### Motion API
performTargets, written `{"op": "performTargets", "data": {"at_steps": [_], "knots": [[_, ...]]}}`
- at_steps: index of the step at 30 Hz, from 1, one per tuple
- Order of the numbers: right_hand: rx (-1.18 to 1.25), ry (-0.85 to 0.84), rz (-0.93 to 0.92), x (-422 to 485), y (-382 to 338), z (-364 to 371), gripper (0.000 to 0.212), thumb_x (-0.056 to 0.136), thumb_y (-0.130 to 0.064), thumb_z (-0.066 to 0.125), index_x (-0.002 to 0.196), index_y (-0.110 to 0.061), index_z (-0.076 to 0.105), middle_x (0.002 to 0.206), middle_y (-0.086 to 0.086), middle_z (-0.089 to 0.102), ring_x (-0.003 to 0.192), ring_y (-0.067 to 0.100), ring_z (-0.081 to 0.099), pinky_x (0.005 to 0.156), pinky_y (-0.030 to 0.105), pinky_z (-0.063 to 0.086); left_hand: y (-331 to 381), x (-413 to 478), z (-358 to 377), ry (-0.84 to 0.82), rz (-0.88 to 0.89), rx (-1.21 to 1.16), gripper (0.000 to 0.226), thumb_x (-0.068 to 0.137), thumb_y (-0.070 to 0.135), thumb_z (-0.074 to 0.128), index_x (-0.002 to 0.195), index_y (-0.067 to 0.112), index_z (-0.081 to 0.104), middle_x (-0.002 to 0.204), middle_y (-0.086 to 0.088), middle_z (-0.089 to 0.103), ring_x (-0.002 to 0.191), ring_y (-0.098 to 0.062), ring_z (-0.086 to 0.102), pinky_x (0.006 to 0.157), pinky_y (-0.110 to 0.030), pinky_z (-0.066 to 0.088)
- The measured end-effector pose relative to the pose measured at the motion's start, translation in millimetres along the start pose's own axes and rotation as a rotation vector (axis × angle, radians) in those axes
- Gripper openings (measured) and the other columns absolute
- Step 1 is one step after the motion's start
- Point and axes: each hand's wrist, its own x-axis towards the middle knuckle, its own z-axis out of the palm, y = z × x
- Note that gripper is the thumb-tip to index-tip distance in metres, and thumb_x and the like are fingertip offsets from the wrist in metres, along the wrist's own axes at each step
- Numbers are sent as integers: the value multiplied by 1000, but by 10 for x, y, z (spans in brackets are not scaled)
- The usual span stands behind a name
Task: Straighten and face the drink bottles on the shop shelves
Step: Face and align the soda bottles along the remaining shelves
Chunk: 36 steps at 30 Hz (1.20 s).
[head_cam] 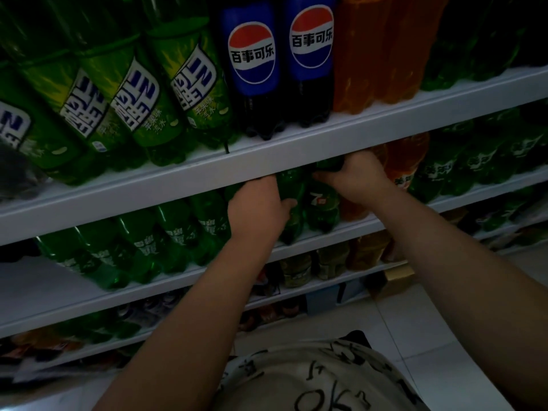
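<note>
On the second shelf, two green bottles stand side by side under the white shelf edge (267,161). My left hand (255,209) grips the left green bottle (292,188) round its body, thumb on its right side. My right hand (353,173) holds the upper part of the green 7-Up bottle (321,203), whose logo faces me. Both bottles' caps are hidden behind the shelf edge. More green bottles (166,241) line the shelf to the left.
The top shelf holds green apple-soda bottles (142,99), two Pepsi bottles (252,66) and orange soda (373,54). Orange bottles (406,164) and further green ones stand right of my hands. Lower shelves carry small bottles and cans. Pale floor tiles (415,315) lie below right.
</note>
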Motion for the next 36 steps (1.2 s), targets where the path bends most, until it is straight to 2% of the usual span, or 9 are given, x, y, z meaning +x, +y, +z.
{"op": "performTargets", "data": {"at_steps": [5,8,11,15,19,24,30,33,36], "knots": [[82,-151,51,-22,21,-81,45,79,-23,76,120,-20,59,108,-5,61,105,15,56,90,27,45,-1,-4,20,-3,-111,-34,54,78,59,67,63,21,33,60,5,37,54,-13,40,42,-23,23],[232,-217,73,-44,68,-129,41,82,-18,73,118,-28,56,106,-12,60,107,12,58,82,17,45,-61,-16,44,4,-84,-80,50,74,58,71,85,14,48,76,-2,51,67,-19,52,51,-26,38],[124,-167,36,-43,92,-114,44,78,-27,76,117,-28,57,105,-9,60,101,9,55,83,21,43,-111,12,70,-92,-46,-157,67,72,46,77,117,8,46,100,-11,59,88,-28,59,63,-30,45],[-90,-25,-32,-88,47,57,39,71,-40,80,103,-27,61,90,-10,59,83,8,54,71,22,42,-64,60,111,-121,-28,-199,61,71,36,78,114,8,44,96,-12,60,85,-29,61,62,-29,45],[-170,33,-51,-69,51,110,40,76,-40,74,107,-16,65,101,6,68,90,22,62,68,23,42,7,96,177,-68,-22,-199,56,74,37,76,114,9,48,100,-11,59,88,-29,60,63,-28,41],[-165,2,-4,-47,69,47,42,78,-41,73,110,-16,63,107,7,67,97,24,61,77,26,47,36,97,255,-27,-33,-206,60,79,37,73,122,6,46,112,-16,57,97,-32,59,72,-31,46],[-180,-3,-7,-59,46,45,47,79,-44,71,113,-14,61,107,9,66,98,27,61,81,33,51,11,207,157,-106,-5,-56,40,80,47,68,96,11,60,88,-8,62,81,-26,62,63,-29,50],[-176,68,-22,-112,45,100,46,78,-43,71,112,-14,60,104,10,66,96,27,61,73,29,47,45,192,156,-95,5,-23,47,77,59,66,87,15,53,77,-2,54,72,-20,57,57,-26,42],[-192,194,-49,-211,44,206,51,80,-36,69,121,-10,53,110,14,59,102,31,56,76,30,41,117,208,166,-100,-18,-18,45,80,60,64,80,17,48,74,-2,54,72,-21,58,56,-25,38]]}}
